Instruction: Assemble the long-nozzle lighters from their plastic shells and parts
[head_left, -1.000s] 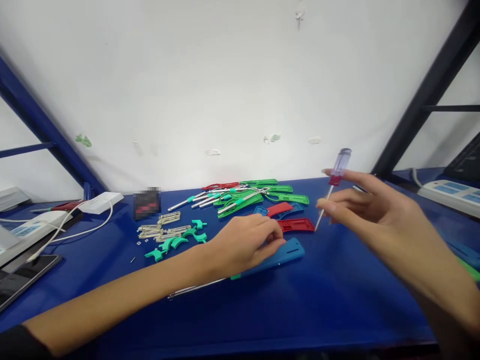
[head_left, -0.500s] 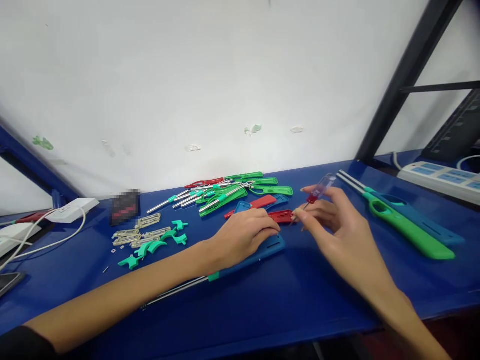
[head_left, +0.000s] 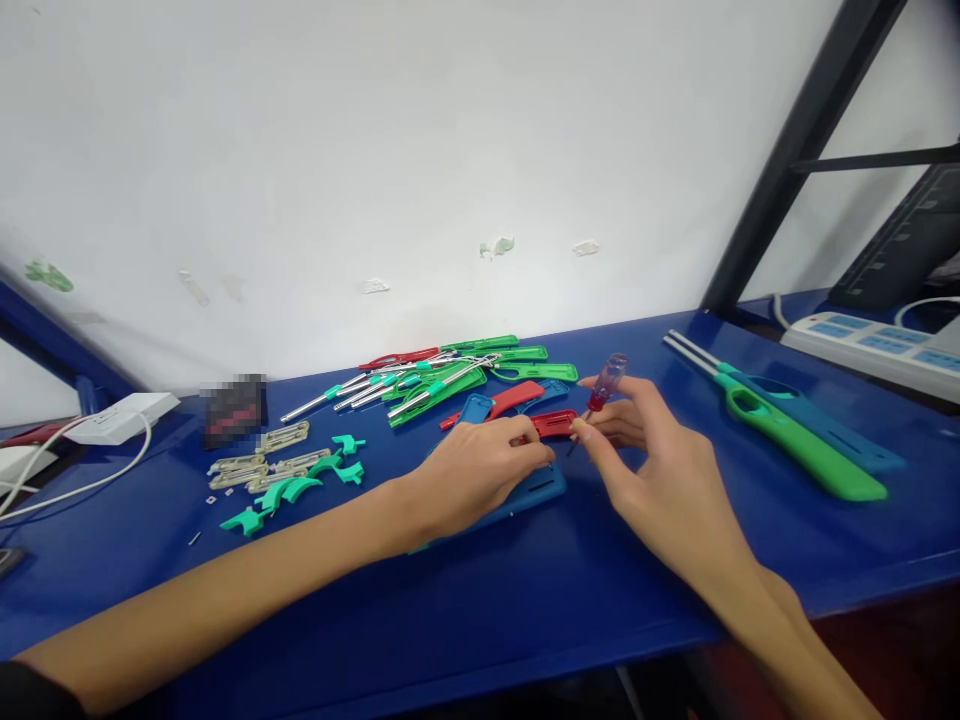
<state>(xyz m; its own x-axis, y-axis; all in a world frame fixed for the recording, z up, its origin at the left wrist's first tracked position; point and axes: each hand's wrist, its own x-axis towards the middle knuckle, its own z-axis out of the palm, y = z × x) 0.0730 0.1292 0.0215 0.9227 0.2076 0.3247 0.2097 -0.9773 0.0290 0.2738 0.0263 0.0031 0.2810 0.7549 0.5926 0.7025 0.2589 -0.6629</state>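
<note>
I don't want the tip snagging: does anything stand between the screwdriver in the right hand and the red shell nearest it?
No other object visibly stands between the screwdriver and the red shell; only the right hand crowds the shell's right end. The left hand hides its left end.

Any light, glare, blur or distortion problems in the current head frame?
Head view: soft, even light on the white painted wall; faint sheen on the glossy blue tabletop; wide-angle stretching toward the edges; mosaic pixels obscure part of the dark flat object at left; tip of the red-and-clear plastic-handled screwdriver too small to judge for sharpness.
</note>
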